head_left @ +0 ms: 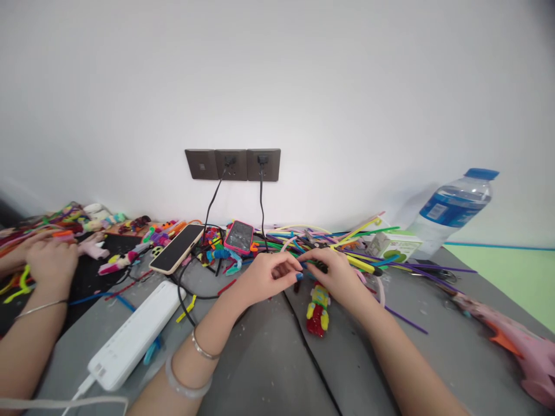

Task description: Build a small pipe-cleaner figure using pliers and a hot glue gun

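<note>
L hand (269,278) just left of yellow-red figure (318,310) on worktop (269,375), R hand (332,270) just behind it — both w/ fingers (286,282) bent, close-set; can't tell if gripping.

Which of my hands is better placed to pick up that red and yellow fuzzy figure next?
Your right hand, most likely: it is just beyond the red and yellow figure, while your left hand is farther off to its left, with the black cable running between.
</note>
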A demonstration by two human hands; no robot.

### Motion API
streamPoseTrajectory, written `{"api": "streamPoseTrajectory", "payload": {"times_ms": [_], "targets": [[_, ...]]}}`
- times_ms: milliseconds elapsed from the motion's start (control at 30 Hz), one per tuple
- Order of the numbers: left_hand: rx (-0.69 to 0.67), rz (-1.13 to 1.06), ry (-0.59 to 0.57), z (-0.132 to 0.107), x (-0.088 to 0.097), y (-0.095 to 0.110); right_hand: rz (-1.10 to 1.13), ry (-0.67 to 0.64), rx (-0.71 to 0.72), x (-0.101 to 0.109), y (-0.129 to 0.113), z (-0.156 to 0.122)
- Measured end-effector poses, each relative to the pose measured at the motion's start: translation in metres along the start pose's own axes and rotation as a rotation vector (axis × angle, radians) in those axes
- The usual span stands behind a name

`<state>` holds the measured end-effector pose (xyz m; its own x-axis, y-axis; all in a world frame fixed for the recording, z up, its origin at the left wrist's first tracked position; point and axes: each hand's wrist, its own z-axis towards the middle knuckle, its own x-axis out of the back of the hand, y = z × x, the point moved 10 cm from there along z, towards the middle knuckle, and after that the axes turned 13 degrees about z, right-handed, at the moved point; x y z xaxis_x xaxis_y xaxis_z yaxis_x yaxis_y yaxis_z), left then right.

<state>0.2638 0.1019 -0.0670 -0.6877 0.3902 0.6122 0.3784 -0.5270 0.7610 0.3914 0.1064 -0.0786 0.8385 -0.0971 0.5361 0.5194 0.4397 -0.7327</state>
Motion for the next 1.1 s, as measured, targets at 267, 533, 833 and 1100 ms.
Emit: {"api": "streamPoseTrajectory", "payload": {"times_ms": [267, 533, 833, 1100], "targets": [[-0.125, 0.237, -0.066, -0.004, -0.019, 0.006, -0.037, 0.153, -0.015, 0.02, 0.004, 0.0], [-0.192, 0.604, -0.124, -0.013, -0.021, 0.041, -0.034, 0.315, -0.026, 0.035, 0.003, -0.004], [0.465, 0.816, -0.014, -0.089, 0.076, -0.006, -0.018, 0.369, 0.016, 0.041, -0.004, -0.004], [0.663, 0.929, 0.021, -0.101, 0.075, -0.073, 0.019, 0.357, 0.071, 0.046, -0.014, -0.004]]}}
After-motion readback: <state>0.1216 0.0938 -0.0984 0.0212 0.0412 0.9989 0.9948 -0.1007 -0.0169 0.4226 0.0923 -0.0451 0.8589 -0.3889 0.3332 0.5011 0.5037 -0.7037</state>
